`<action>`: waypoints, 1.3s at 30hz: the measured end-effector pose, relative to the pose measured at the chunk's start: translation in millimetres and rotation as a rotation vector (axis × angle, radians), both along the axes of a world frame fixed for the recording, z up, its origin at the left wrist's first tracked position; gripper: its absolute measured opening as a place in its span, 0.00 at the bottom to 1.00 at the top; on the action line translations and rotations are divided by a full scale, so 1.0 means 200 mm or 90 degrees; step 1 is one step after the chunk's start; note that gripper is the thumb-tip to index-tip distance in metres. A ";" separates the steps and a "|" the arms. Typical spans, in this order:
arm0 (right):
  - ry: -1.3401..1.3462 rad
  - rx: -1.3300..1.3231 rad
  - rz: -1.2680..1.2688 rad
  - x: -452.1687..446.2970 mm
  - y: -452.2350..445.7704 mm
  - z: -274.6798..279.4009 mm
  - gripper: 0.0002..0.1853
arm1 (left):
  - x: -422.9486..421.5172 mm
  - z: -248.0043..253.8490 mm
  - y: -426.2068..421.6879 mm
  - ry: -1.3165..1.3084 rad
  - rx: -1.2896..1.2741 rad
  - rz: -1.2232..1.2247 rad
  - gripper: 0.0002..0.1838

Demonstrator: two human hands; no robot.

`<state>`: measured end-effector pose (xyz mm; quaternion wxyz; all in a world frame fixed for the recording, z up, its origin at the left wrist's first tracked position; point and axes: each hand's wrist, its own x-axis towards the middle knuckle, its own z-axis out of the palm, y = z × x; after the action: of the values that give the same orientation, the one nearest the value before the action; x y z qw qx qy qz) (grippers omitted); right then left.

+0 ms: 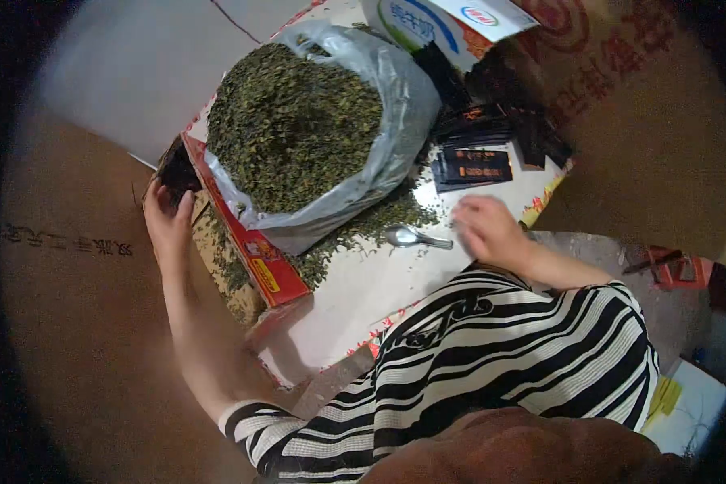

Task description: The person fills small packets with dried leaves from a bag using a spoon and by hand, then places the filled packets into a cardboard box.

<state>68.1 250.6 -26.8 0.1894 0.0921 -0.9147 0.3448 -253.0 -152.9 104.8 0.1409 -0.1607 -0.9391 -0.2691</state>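
My left hand (pixel 169 222) is at the left side of a long box (pixel 238 294). Its thumb and fingers are apart at the edge of a dark opening, with nothing visible between them. To the right of a metal spoon (pixel 418 236), my right hand (pixel 492 231) hovers with loosely bent fingers, slightly blurred; I see nothing in them. The spoon lies on the white board (pixel 351 294) among crumbs of dried leaf. A clear plastic bag (pixel 395 137) stands open behind it, heaped with dried green leaves (pixel 294 121). Small black packets (pixel 476 167) lie beyond my right hand.
A red carton wall (pixel 258 258) runs between the bag and my left hand, with spilled leaf beside it. At the back stands a white and blue carton (pixel 427 24). Large brown cardboard (pixel 81 266) lies at the left; a red item (pixel 678 270) is at the right.
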 end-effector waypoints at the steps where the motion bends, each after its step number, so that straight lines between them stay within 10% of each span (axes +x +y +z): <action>1: 0.038 0.019 -0.068 0.01 0.06 0.01 0.14 | 0.09 0.03 0.08 -0.017 0.032 -0.021 0.35; 8: 0.029 0.107 -0.460 0.04 0.53 -0.04 0.23 | 0.63 0.17 0.55 -0.126 0.211 -0.239 0.32; 15: -0.155 0.106 -0.618 -0.07 0.53 -0.01 0.36 | 0.95 0.24 0.83 -0.005 -0.055 -0.512 0.32; 32: -0.049 -0.113 -0.598 0.01 0.45 0.02 0.49 | 1.09 0.10 1.02 -0.065 0.016 -0.697 0.28; 39: -0.072 -0.311 -0.277 0.05 0.07 0.18 0.51 | 1.17 -0.21 1.14 -0.359 0.336 -0.456 0.36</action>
<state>78.6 264.7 8.4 0.2238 -0.1729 -0.8123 0.5101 -18.6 74.5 63.7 -0.1826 -0.3522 -0.7269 -0.5605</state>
